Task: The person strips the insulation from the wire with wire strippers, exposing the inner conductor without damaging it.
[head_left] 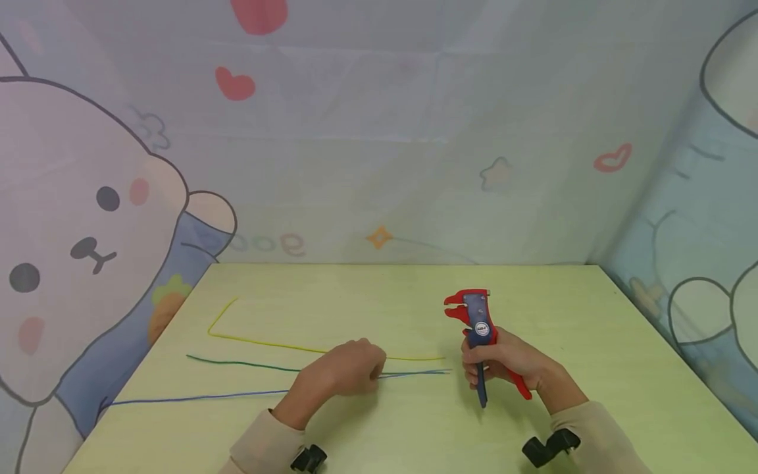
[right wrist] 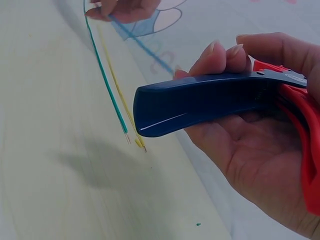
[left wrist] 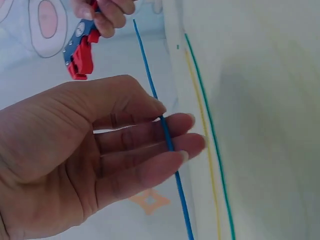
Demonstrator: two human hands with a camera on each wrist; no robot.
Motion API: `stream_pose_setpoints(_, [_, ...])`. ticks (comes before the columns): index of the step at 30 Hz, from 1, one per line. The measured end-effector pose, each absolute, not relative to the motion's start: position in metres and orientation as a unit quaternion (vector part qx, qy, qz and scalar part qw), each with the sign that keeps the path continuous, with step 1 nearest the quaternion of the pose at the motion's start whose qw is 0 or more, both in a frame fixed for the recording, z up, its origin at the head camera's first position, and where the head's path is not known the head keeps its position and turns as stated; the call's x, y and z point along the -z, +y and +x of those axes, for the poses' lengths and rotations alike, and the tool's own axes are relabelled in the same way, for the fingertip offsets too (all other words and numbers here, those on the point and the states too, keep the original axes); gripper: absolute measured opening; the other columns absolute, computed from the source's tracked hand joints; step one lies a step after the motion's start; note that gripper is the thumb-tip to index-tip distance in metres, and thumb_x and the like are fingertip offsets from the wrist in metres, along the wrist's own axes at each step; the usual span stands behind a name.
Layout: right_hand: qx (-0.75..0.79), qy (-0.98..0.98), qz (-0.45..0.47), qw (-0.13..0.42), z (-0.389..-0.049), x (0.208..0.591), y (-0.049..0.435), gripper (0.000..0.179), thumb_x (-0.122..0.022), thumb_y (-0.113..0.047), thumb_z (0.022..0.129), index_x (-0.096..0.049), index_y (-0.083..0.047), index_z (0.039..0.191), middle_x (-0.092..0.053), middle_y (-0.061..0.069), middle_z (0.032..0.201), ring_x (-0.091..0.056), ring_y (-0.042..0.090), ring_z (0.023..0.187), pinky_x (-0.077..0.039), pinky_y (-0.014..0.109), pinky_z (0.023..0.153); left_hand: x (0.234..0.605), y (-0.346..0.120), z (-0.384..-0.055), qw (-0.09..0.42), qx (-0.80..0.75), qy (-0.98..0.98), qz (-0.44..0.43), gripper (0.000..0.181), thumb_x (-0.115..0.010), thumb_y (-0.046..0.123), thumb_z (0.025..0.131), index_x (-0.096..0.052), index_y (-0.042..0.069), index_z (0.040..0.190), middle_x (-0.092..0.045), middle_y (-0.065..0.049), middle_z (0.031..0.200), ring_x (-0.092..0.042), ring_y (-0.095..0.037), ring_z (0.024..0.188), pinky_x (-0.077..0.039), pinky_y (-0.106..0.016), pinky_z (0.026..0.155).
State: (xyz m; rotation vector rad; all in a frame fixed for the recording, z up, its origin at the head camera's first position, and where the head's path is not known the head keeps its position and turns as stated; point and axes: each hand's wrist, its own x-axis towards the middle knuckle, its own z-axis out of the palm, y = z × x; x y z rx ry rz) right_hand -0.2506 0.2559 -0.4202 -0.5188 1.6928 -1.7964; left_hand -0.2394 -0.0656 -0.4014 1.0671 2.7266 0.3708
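Note:
Between thumb and fingers, my left hand pinches a blue wire, raised off the table in the left wrist view. Its tail runs out to the left in the head view. To the right, my right hand grips a red and dark-blue wire stripper upright by its handles, its red jaws parted and facing left. The blue wire's free end points toward the stripper, apart from it. A green wire and a yellow wire lie on the table by the left hand; both show bare copper ends in the right wrist view.
The pale yellow table backs onto a cartoon-printed curtain. A tiny green scrap and a small yellow scrap lie on the tabletop near the wire ends. Each wrist carries a black camera mount.

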Motion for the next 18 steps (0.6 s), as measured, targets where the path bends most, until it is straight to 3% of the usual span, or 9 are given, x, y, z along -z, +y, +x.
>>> stream_pose_setpoints(6, [0.678,0.629,-0.205,0.321,-0.253,0.422,0.256,0.007,-0.055,-0.005,0.099,-0.056,-0.005,0.092,-0.057,0.005,0.078,-0.059,0.023,0.074,-0.054,0.044,0.079,0.388,-0.070,-0.240,0.070,-0.201,0.900,0.380,0.012,-0.063,0.000,0.093,-0.071,0.008,0.091,-0.060,0.007,0.072,-0.046,-0.004,0.054,-0.043,-0.023,0.057])
stream_pose_setpoints(10, [0.678,0.623,-0.208,0.331,-0.254,0.423,0.257,0.010,-0.053,-0.003,0.100,-0.057,-0.006,0.091,-0.058,0.005,0.078,-0.060,0.023,0.074,-0.053,0.045,0.079,0.382,-0.074,-0.240,0.040,-0.214,0.898,0.383,0.014,-0.061,0.004,0.096,-0.073,0.010,0.093,-0.063,0.006,0.073,-0.049,-0.002,0.054,-0.045,-0.023,0.057])
stream_pose_setpoints(18, [0.670,0.607,-0.227,0.361,-0.252,0.424,0.255,0.006,-0.055,-0.001,0.096,-0.058,-0.005,0.093,-0.063,0.007,0.079,-0.063,0.022,0.073,-0.054,0.044,0.078,0.379,-0.076,-0.238,-0.017,-0.217,0.898,0.382,0.015,-0.057,0.007,0.100,-0.072,0.010,0.098,-0.059,0.007,0.069,-0.046,-0.003,0.052,-0.041,-0.024,0.054])
